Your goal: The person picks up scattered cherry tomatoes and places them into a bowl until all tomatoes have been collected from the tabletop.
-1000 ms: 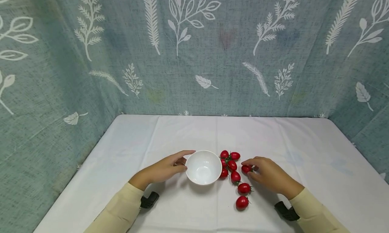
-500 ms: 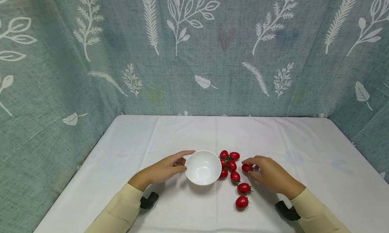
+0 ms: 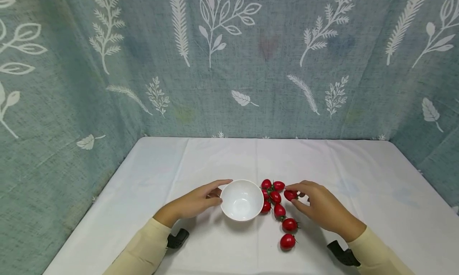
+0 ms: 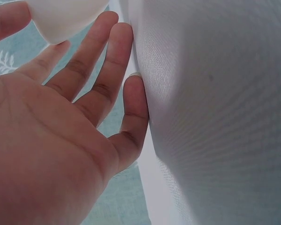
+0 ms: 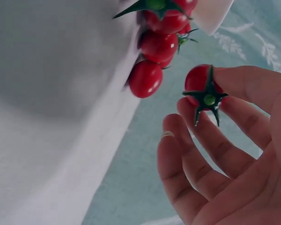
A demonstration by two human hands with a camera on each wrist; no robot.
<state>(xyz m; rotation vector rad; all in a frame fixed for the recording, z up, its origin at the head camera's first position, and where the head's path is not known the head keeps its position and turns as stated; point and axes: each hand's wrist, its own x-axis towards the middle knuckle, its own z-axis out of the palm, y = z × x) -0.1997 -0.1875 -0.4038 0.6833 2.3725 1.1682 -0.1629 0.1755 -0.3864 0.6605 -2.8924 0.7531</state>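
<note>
A white bowl stands on the white cloth in the head view. My left hand is at its left side, with thumb and index finger spread around the wall and touching it; the other fingers stay apart from the bowl in the left wrist view. My right hand pinches a red cherry tomato between thumb and fingertips, its green star-shaped calyx facing the right wrist camera. The held tomato appears just above the cloth. Several more cherry tomatoes lie between the bowl and my right hand. The bowl's inside holds nothing.
A white cloth covers the table. Blue-green curtains with white leaf prints rise behind it and at both sides. Two cherry tomatoes lie nearest to me, the closest one at the near end of the row.
My right hand has raised its cherry tomato slightly and shifted it a little towards the far side. My left hand and the bowl keep their places; the head view has shifted slightly.
</note>
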